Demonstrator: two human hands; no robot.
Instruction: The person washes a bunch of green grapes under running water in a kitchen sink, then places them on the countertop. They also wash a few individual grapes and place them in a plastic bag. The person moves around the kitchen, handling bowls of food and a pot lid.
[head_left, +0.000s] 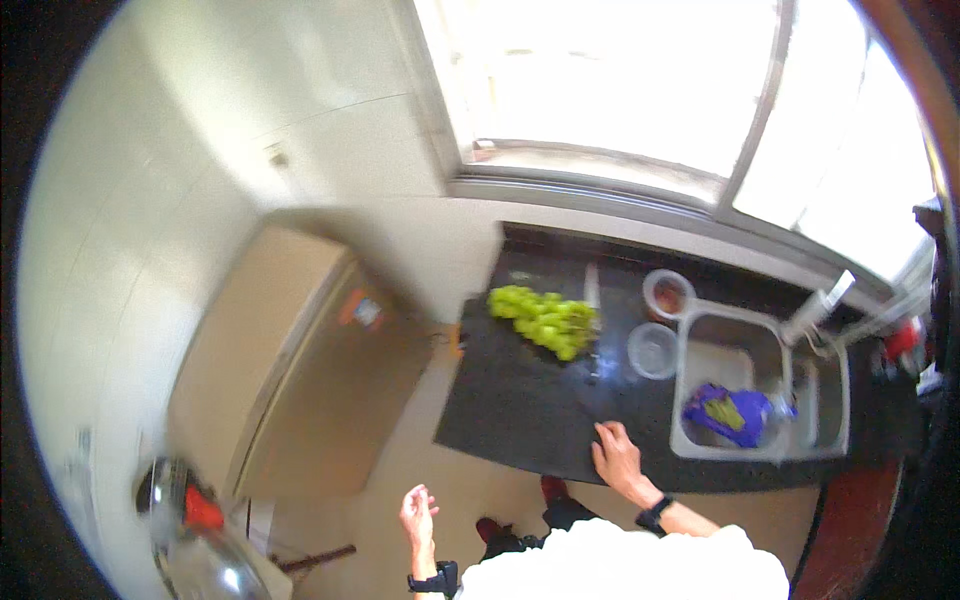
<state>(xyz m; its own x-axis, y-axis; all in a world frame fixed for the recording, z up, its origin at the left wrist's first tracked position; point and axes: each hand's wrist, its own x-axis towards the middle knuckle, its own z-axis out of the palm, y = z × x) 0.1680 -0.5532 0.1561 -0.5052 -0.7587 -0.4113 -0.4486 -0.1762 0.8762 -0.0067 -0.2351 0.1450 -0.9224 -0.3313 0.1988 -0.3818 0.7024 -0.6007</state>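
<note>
My right hand is over the front edge of the black countertop, its fingers a little apart with nothing in them. Whether it touches the surface I cannot tell. My left hand hangs above the floor, left of the counter, empty and with loosely bent fingers. A bunch of green grapes lies toward the back left of the countertop. Beside it is a long, narrow pale item, too blurred to name. Two round clear plastic containers stand left of the sink; the rear one has something reddish-brown inside.
A double stainless-steel sink holds a crumpled purple plastic bag, with a faucet behind it. To the left stands a beige refrigerator. Metal cookware is at the lower left. A sliding window spans the back wall.
</note>
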